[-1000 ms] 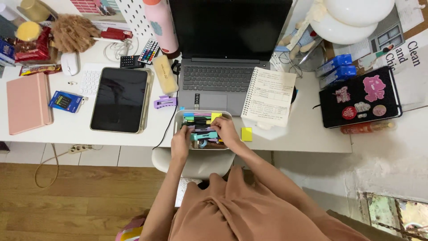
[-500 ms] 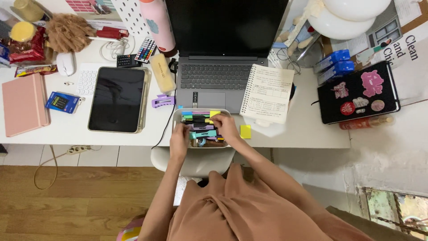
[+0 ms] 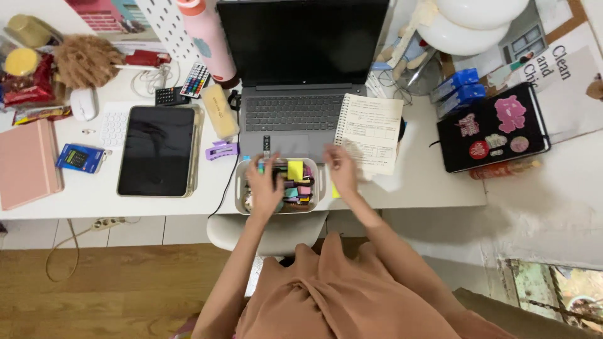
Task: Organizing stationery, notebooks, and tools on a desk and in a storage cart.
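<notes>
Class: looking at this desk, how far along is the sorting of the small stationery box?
Done: the small white box already holds many coloured markers and sticky notes. In hand: the left hand lies over its contents, while the right hand hovers beside it, blurred. Left: a yellow sticky pad lies outside, partly hidden.

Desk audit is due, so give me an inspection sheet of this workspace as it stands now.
Surface: white desk, crowded.
Job's things: white box at the desk's front edge, full of coloured markers and a yellow sticky pad.
Clutter: laptop, spiral notebook, tablet, pink notebook, black stickered notebook, purple hair clip, pink bottle.
Hands: left hand in the box over the markers; right hand blurred, beside the box, grasp unclear.
Cables: black cable over the desk edge; power strip below.
Surroundings: wooden floor, white chair.
</notes>
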